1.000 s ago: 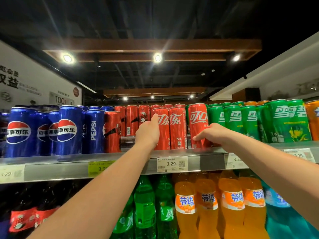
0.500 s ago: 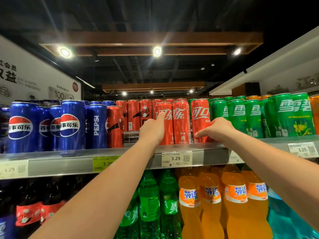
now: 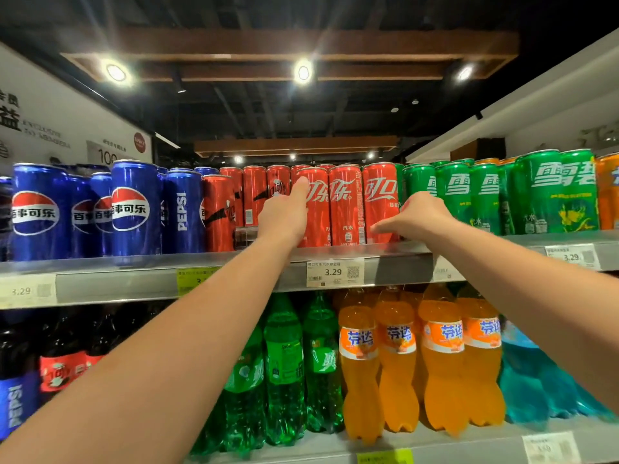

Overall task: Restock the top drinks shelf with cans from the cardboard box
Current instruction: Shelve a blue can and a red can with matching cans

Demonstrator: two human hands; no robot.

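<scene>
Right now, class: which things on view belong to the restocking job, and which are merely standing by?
Job: red cans, top shelf, left hand and right hand, both at the red cans. The cardboard box is out of view.
Standing by: blue cans, green cans, orange bottles, green bottles, price tag.

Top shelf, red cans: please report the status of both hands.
Left hand open, fingers flat against left red can. Right hand at base of right red can, grip hidden. Both cans upright on top shelf. Green cans close on right.
</scene>
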